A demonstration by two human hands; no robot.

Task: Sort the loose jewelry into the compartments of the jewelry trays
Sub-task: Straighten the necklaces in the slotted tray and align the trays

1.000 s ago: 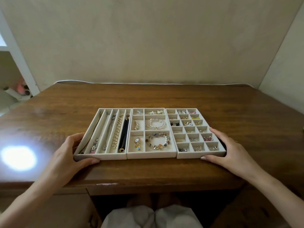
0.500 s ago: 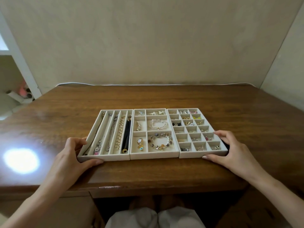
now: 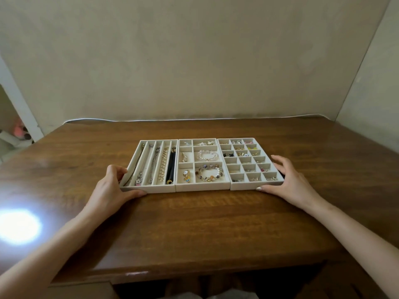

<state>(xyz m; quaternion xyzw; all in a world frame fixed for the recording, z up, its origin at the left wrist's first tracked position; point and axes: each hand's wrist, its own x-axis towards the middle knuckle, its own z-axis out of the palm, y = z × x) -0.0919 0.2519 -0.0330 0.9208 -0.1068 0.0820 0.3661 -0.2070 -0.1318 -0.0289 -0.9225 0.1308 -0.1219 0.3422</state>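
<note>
From the head camera, three shallow cream fabric-lined jewelry trays sit side by side, touching, in one row on the brown wooden table (image 3: 194,223), the row's long axis running parallel to the near table edge. The left hand (image 3: 110,188) cups the near left corner of the long-slot tray (image 3: 149,187), thumb along its front wall and fingers (image 3: 117,169) curled over its left side. The right hand (image 3: 289,182) lies flat and spread against the near right corner of the small-grid tray (image 3: 244,186); it clamps nothing. The middle tray (image 3: 203,186) is touched by neither. Each hand is nearest its own end, so any shove acts along the row or away from the person. No loose jewelry shows on the table; the pieces lie in the compartments, so the sorting looks done.

Against the earlier frames, the row lies farther from the near table edge, and the right fingers have spread.
</note>
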